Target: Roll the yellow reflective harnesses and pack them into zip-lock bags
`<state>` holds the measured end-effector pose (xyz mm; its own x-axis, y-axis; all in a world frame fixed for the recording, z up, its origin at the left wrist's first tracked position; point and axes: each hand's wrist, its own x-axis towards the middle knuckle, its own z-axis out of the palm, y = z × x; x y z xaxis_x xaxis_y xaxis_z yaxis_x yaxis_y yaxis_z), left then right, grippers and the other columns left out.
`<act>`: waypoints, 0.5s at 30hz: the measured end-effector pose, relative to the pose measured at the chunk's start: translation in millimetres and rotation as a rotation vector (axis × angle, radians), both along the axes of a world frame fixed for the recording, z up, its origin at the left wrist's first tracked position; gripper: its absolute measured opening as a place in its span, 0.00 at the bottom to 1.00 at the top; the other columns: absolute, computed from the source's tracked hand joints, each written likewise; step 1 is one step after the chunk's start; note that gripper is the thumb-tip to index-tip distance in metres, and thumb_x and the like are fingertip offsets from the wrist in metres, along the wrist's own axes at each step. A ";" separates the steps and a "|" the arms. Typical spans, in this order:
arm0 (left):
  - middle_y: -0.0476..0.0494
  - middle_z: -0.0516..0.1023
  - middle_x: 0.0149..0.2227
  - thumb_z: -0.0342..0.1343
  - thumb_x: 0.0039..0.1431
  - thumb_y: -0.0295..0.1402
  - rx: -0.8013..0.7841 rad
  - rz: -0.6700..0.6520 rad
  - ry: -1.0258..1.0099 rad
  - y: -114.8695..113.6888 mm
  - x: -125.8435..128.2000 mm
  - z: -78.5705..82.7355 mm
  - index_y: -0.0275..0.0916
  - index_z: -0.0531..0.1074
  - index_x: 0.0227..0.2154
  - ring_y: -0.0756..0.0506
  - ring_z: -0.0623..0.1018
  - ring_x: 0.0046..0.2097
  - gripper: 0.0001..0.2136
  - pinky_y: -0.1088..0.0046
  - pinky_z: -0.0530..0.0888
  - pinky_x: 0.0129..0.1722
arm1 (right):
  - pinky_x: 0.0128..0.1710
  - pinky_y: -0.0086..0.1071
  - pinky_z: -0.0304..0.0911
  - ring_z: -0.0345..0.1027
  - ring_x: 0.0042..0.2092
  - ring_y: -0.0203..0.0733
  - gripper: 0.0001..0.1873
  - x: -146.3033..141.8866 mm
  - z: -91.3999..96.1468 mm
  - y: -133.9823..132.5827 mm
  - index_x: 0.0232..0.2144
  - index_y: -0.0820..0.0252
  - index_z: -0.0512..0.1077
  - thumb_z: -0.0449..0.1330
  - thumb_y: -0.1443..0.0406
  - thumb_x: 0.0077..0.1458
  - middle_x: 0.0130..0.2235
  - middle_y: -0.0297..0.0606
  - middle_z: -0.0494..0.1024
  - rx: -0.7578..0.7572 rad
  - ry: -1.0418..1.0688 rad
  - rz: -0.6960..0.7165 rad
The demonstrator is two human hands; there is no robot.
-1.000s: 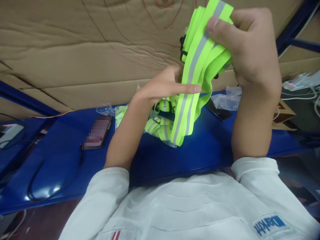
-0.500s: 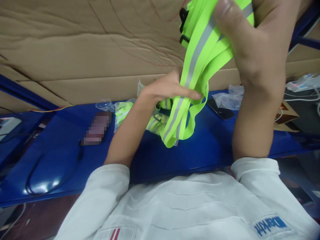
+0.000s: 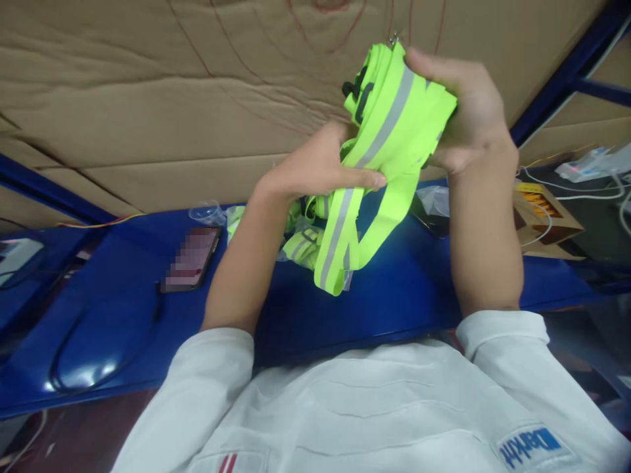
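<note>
My right hand (image 3: 468, 112) is closed round a folded bundle of neon yellow reflective straps (image 3: 394, 118) with grey stripes and black buckles, held up in front of the cardboard. My left hand (image 3: 320, 167) has its fingers stretched flat and pressed against the hanging loop of the same straps (image 3: 340, 243), pinching it with the thumb behind. The loop dangles down over the blue table (image 3: 409, 289). More bagged yellow straps (image 3: 300, 246) lie on the table behind my left forearm.
A phone (image 3: 190, 259) lies on the table at the left with a black cable (image 3: 98, 328) looping from it. Clear plastic bags (image 3: 438, 197) and a dark phone sit behind the straps. A brown box (image 3: 542, 217) and white cables lie at the right. Cardboard sheets (image 3: 172, 98) form the backdrop.
My right hand has come down from the top edge with the strap bundle, gathering it into a tighter fold. The hanging loop has grown shorter. My left hand stays on the strap.
</note>
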<state>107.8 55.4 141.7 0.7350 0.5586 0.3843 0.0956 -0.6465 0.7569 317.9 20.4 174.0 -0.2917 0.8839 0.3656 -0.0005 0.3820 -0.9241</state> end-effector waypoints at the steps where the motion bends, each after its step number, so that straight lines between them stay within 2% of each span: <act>1: 0.45 0.84 0.47 0.77 0.49 0.40 -0.008 0.000 -0.019 1.9 -1.8 -0.3 0.38 0.79 0.46 0.36 0.81 0.53 0.23 0.62 0.78 0.56 | 0.42 0.42 0.74 0.77 0.47 0.50 0.14 -3.4 -1.3 0.2 0.34 0.52 0.78 0.63 0.50 0.54 0.38 0.37 0.80 -0.004 0.009 -0.004; 4: 0.45 0.84 0.49 0.79 0.45 0.39 -0.033 -0.020 -0.103 11.4 -4.4 -4.9 0.39 0.77 0.50 0.36 0.82 0.52 0.29 0.63 0.79 0.54 | 0.43 0.42 0.75 0.77 0.46 0.51 0.13 -9.6 -5.0 -0.6 0.36 0.53 0.78 0.62 0.52 0.59 0.37 0.41 0.80 0.007 0.031 0.035; 7: 0.42 0.84 0.49 0.79 0.46 0.38 -0.094 -0.055 -0.114 14.2 -4.3 -8.4 0.38 0.77 0.50 0.35 0.82 0.51 0.28 0.63 0.80 0.51 | 0.43 0.42 0.74 0.76 0.46 0.52 0.15 -10.3 -10.2 5.3 0.36 0.54 0.77 0.65 0.50 0.57 0.41 0.43 0.80 0.013 0.036 0.034; 9: 0.41 0.84 0.46 0.79 0.48 0.37 -0.115 -0.081 -0.110 10.9 -4.4 -8.0 0.37 0.79 0.46 0.36 0.83 0.47 0.24 0.63 0.81 0.48 | 0.42 0.41 0.73 0.76 0.44 0.50 0.17 -9.7 -14.9 13.1 0.36 0.54 0.75 0.68 0.50 0.52 0.42 0.42 0.80 0.025 0.040 -0.077; 11: 0.41 0.85 0.42 0.77 0.51 0.39 -0.098 -0.090 -0.112 7.1 -4.8 -6.3 0.36 0.79 0.41 0.38 0.83 0.43 0.19 0.64 0.80 0.44 | 0.40 0.38 0.70 0.74 0.41 0.46 0.17 -9.9 -19.0 18.8 0.35 0.54 0.74 0.71 0.53 0.48 0.41 0.40 0.79 0.172 0.023 -0.281; 13: 0.42 0.84 0.38 0.76 0.54 0.43 -0.077 -0.098 -0.125 5.7 -5.0 -4.8 0.37 0.80 0.38 0.41 0.82 0.39 0.17 0.66 0.80 0.40 | 0.36 0.35 0.65 0.69 0.36 0.41 0.14 -11.0 -20.4 17.8 0.32 0.54 0.73 0.69 0.53 0.53 0.35 0.37 0.76 0.370 -0.056 -0.436; 15: 0.43 0.84 0.36 0.75 0.55 0.46 -0.068 -0.123 -0.128 7.3 -4.7 -4.6 0.39 0.80 0.36 0.43 0.81 0.36 0.17 0.66 0.80 0.38 | 0.35 0.34 0.63 0.67 0.34 0.39 0.20 -12.1 -18.4 9.5 0.30 0.55 0.74 0.61 0.47 0.64 0.32 0.37 0.75 0.443 -0.209 -0.441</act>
<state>103.0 62.7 137.2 0.7469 0.4955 0.4434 -0.0804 -0.5946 0.8000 305.8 30.0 155.7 -0.0411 0.7157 0.6972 0.4054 0.6497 -0.6430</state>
